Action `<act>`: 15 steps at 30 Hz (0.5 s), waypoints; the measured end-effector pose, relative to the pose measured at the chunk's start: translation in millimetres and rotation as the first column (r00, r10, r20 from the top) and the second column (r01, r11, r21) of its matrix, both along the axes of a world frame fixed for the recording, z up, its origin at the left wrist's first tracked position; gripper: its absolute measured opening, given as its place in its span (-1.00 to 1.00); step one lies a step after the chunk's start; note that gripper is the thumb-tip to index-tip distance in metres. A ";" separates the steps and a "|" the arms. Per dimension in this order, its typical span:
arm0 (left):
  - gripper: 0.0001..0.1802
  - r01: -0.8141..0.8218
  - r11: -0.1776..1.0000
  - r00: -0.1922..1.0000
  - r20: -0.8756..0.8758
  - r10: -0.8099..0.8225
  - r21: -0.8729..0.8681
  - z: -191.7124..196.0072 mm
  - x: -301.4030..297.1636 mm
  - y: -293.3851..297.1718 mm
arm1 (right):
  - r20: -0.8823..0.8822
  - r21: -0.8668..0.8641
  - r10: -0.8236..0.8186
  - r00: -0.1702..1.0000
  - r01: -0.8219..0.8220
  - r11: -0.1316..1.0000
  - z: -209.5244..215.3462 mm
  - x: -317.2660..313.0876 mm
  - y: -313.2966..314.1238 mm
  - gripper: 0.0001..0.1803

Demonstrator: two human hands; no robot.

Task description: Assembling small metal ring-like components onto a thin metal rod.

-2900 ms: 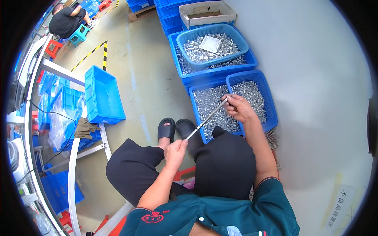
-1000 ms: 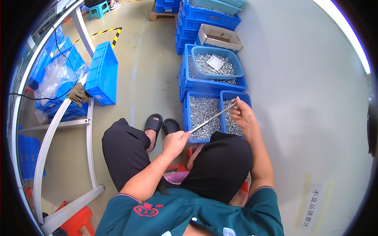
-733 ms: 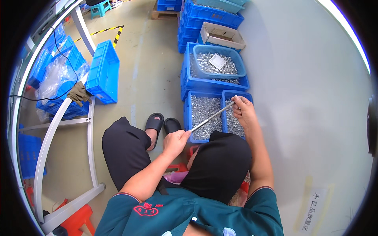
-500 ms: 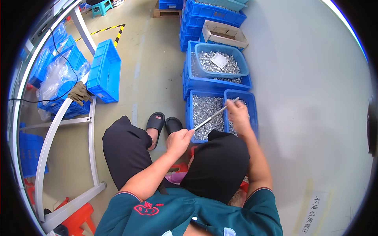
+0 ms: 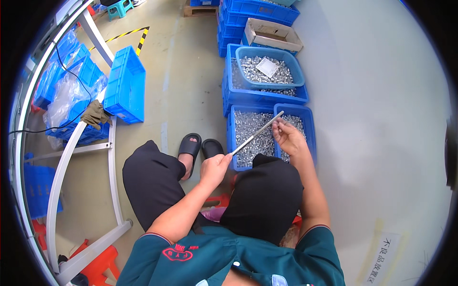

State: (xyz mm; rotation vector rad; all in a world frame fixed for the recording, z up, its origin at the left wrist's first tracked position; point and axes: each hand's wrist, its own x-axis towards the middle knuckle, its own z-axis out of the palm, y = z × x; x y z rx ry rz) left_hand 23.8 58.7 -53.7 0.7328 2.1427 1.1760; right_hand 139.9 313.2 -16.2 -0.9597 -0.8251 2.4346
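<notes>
A thin metal rod [image 5: 257,134] slants up to the right over a blue crate [image 5: 232,138]. My left hand [image 5: 214,170] is closed around its lower end. Close beside the rod's upper end is my right hand [image 5: 290,137], its fingers bent and pinched together; whatever they hold is too small to make out. Many small silvery metal parts [image 5: 255,125] fill the crate below the rod. A narrower blue basket [image 5: 311,125] with similar parts sits at its right, partly hidden by my right hand.
Beyond stands a large blue crate [image 5: 229,88] carrying a light-blue basin [image 5: 300,71] of metal parts with a white label [image 5: 267,67]. A cardboard box [image 5: 274,33] and stacked blue crates lie farther back. At left are a metal frame [image 5: 113,171] and an upright blue crate [image 5: 125,86].
My right hand has come slightly down from the rod's upper tip, which now shows bare. The rod tilts a little more steeply; my left hand keeps its grip.
</notes>
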 end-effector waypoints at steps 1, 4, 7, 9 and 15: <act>-0.49 0.002 1.000 1.000 -0.001 -0.002 0.003 1.0 0.9 -0.6 | -0.040 -0.026 0.018 0.999 -0.019 0.999 -3.0 5.6 9.0 -0.81; -0.49 0.017 1.000 1.000 0.024 -0.017 -0.010 3.8 0.2 -6.1 | 0.005 -0.041 -0.037 0.999 0.037 0.998 2.3 1.1 10.0 -0.84; -0.50 0.036 0.999 0.999 0.001 -0.036 -0.018 3.0 -0.5 -9.1 | -0.096 -0.117 0.021 0.995 -0.032 0.993 5.2 3.3 14.7 -0.79; -0.51 0.059 0.997 0.998 0.007 -0.059 -0.051 4.0 -0.1 -9.8 | -0.108 -0.116 0.061 0.992 -0.074 0.991 5.9 5.9 18.0 -0.79; -0.52 0.057 0.997 0.998 -0.022 -0.058 -0.045 7.4 -0.1 -11.9 | 0.053 0.137 0.155 0.986 -0.161 0.977 23.8 4.0 11.5 -0.84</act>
